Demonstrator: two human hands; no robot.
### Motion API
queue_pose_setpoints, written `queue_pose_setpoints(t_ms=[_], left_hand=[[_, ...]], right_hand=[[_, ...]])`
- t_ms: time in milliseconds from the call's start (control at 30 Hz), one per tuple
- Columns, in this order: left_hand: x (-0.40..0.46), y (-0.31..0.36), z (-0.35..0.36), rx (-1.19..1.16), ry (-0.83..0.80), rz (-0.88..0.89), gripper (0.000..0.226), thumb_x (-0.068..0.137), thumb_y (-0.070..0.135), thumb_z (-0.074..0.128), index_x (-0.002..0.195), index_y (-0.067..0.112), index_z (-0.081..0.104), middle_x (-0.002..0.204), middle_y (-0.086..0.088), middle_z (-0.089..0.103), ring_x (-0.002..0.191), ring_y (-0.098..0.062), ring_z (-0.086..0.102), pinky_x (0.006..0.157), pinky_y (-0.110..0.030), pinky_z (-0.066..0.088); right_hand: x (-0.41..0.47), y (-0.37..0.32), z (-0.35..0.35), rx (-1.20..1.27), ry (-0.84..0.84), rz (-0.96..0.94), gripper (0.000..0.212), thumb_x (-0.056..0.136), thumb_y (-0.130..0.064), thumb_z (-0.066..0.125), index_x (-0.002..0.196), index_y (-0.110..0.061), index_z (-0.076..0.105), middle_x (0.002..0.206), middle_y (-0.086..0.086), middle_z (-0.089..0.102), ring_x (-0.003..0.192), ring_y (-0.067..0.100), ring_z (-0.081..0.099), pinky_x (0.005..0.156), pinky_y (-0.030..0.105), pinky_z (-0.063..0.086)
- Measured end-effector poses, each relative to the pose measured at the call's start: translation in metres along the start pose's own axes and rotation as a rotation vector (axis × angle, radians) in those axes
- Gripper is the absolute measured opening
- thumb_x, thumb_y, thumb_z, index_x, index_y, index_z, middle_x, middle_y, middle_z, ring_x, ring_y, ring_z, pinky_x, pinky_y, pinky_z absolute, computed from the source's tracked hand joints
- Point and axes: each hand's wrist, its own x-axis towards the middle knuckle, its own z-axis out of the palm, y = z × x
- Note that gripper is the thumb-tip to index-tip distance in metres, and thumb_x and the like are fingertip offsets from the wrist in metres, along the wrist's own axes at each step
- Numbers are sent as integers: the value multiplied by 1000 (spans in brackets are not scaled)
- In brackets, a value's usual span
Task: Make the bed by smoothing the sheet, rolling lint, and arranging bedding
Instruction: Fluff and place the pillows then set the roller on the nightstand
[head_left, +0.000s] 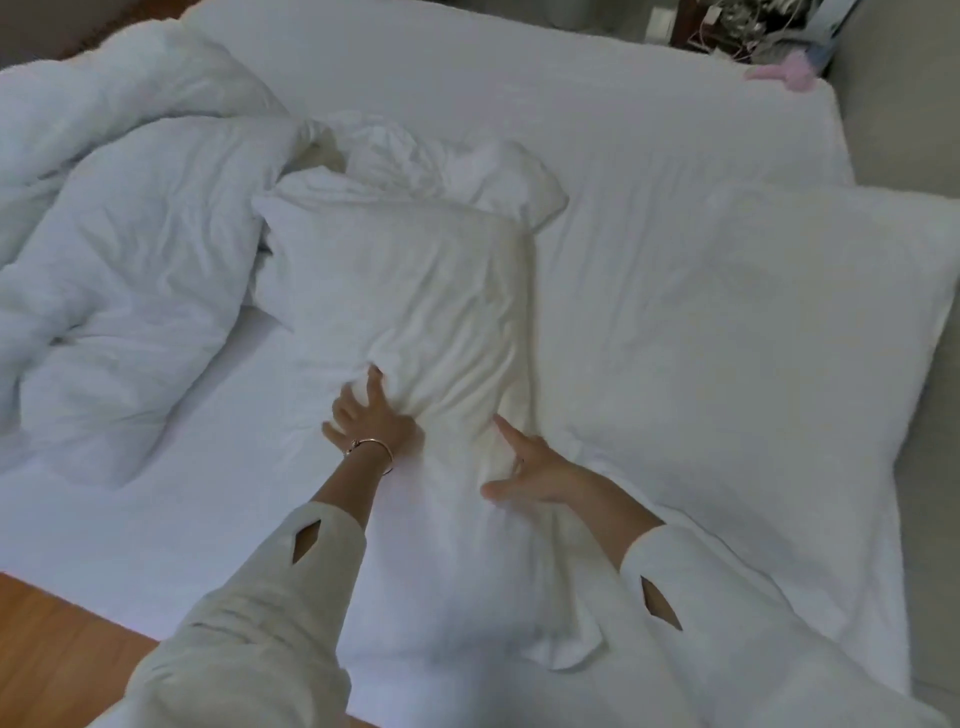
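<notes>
Two pillows lie on the white sheet (649, 156); no brand, label or writing is legible anywhere. My left hand (371, 415) has its fingers curled into the near pillow (415, 312), bunching the cover into creases that fan away from my fingertips. My right hand (524, 467) rests beside it on the same pillow, fingers spread and fairly straight, index extended; it appears to press rather than grip. A second pillow (769, 322) lies right of my right hand, smoother. Beyond my left fingers, the rumpled duvet (119, 218) is heaped.
</notes>
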Motion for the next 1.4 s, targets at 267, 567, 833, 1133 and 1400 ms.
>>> queue_pose_setpoints(t_ms=[267, 567, 833, 1133, 1400], left_hand=[[-22, 163, 38, -277, -164, 647, 44, 89, 8, 55, 132, 17, 54, 150, -8, 32, 139, -21, 30, 108, -18, 18], [-79, 277, 173, 231, -542, 553, 122, 50, 78, 70, 144, 52, -4, 156, -3, 5, 142, -34, 8, 109, -62, 20], [-69, 282, 221, 157, -400, 564, 124, 38, 76, 75, 134, 48, 2, 113, -3, 41, 110, -33, 52, 85, -44, 48], [-160, 238, 221, 25, -536, 559, 123, 43, 74, 76, 139, 45, 4, 128, -8, 54, 112, -31, 57, 79, -35, 44], [-253, 118, 234, 49, -545, 519, 123, 43, 74, 76, 138, 45, 5, 128, -9, 54, 111, -32, 57, 85, -38, 47]], right_hand=[[-33, 43, -89, 235, 470, 19, 90, 82, -38, 74, 152, -36, 17, 154, 5, 25, 139, 21, 32, 105, 34, 38], [-106, 192, -178, 384, 993, 674, 146, 49, -68, 83, 131, -56, -38, 158, 16, -10, 142, 41, 14, 112, 63, 13], [-92, 278, -165, 615, 987, 628, 141, 41, -68, 85, 138, -55, -18, 148, 7, 27, 132, 35, 37, 104, 54, 32], [-195, 302, -154, 536, 1059, 431, 130, 40, -51, 93, 143, -50, 14, 146, -13, 39, 131, 20, 43, 104, 45, 41], [-265, 341, -23, 615, 1017, 413, 133, 36, -47, 95, 143, -50, 17, 146, -14, 37, 132, 17, 40, 106, 45, 39]])
